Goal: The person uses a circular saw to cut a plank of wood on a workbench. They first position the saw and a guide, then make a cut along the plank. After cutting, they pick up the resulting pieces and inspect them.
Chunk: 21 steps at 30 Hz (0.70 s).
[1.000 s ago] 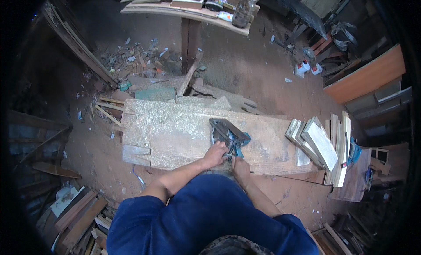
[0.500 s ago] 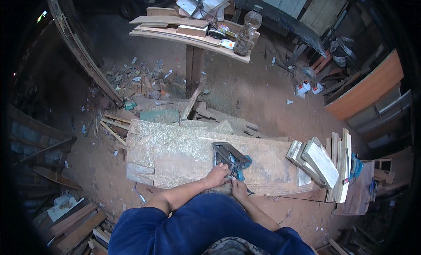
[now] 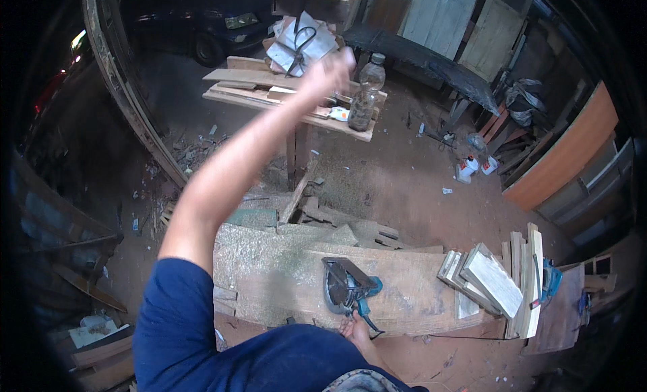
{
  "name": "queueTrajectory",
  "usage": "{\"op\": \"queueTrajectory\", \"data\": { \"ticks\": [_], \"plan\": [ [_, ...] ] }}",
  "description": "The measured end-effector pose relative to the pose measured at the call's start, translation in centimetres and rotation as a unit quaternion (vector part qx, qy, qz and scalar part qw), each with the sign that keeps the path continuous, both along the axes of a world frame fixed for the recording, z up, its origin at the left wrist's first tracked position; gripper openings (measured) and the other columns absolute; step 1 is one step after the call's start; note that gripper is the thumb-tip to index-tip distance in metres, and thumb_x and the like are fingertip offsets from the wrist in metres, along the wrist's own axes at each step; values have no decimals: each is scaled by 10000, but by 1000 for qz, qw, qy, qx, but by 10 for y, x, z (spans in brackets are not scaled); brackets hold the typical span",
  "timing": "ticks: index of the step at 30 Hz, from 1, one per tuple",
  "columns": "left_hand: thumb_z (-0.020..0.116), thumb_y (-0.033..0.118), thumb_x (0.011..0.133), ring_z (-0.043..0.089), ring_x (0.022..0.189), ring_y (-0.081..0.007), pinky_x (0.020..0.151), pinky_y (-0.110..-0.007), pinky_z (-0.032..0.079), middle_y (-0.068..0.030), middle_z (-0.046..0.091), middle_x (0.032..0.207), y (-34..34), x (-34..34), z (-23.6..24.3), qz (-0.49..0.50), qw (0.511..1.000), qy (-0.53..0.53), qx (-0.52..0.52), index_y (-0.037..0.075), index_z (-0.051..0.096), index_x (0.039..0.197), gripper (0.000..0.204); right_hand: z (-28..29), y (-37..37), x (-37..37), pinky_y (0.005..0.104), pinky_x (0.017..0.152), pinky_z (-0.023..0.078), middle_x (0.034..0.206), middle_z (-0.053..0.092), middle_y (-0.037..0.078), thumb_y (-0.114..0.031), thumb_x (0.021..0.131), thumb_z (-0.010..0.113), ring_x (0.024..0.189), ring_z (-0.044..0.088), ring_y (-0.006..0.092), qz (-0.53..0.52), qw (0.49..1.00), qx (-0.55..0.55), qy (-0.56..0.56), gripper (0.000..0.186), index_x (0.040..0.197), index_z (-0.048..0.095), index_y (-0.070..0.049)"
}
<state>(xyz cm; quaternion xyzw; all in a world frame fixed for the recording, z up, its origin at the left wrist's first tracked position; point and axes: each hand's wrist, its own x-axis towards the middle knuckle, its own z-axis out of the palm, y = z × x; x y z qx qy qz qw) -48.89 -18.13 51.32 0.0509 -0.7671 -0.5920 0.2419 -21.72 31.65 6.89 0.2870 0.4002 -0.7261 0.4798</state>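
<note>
My left hand (image 3: pixel 333 70) is raised over a plank shelf (image 3: pixel 226 94), beside a bundle of pale pieces with a dark cord (image 3: pixel 290 45) and a tall clear bottle (image 3: pixel 364 99); motion blur hides whether it holds anything. My right hand (image 3: pixel 356 330) is low on the bench, its fingers curled at the lower end of a teal and black power saw (image 3: pixel 344 287), which rests with its flat metal plate tilted up on a wide weathered board (image 3: pixel 404 284).
Stacked offcuts (image 3: pixel 488 281) and another teal tool (image 3: pixel 551 279) lie to the right. An orange panel (image 3: pixel 556 146) leans at the right. A dark long table (image 3: pixel 438 62), white jugs (image 3: pixel 466 168) and a parked car (image 3: pixel 229 28) are farther back. Debris litters the floor.
My left hand has left the saw and swung up and forward to the shelf. My right hand stays at the saw. The view has tilted up, showing more of the car and back wall.
</note>
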Motion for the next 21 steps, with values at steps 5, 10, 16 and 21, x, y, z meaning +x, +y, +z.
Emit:
{"op": "queueTrajectory", "data": {
  "ticks": [5, 10, 16, 21],
  "plan": [
    [599, 504, 961, 686, 1030, -363, 787, -443, 646, -290, 560, 1262, -43, -74, 127, 72, 952, 129, 270, -68, 295, 1441, 807, -6, -1, 6, 367, 630, 415, 716, 558, 83, -424, 1058, 367, 641, 502, 229, -63, 997, -28, -29, 458, 956, 567, -25],
    [599, 207, 970, 719, 822, -312, 634, -378, 666, -237, 645, 1032, -56, -113, 136, 135, 940, 186, 254, -125, 508, 1133, 381, -6, -1, 7, 365, 623, 394, 717, 540, 82, -414, 1058, 364, 631, 465, 226, -74, 996, -15, -45, 458, 949, 571, -20],
    [564, 184, 956, 707, 726, -296, 573, -362, 663, -241, 633, 959, -52, -111, 157, 167, 926, 222, 256, -153, 496, 1063, 360, -3, -1, 4, 369, 622, 397, 720, 544, 82, -414, 1056, 369, 630, 463, 228, -61, 997, -19, -54, 463, 944, 582, -19],
    [551, 197, 962, 687, 659, -267, 534, -362, 643, -212, 639, 911, -29, -96, 154, 188, 902, 260, 287, -145, 513, 1058, 357, 16, -5, 4, 365, 629, 403, 728, 530, 71, -403, 1059, 359, 633, 458, 223, -54, 998, -3, -36, 463, 946, 583, -14]
  ]
}}
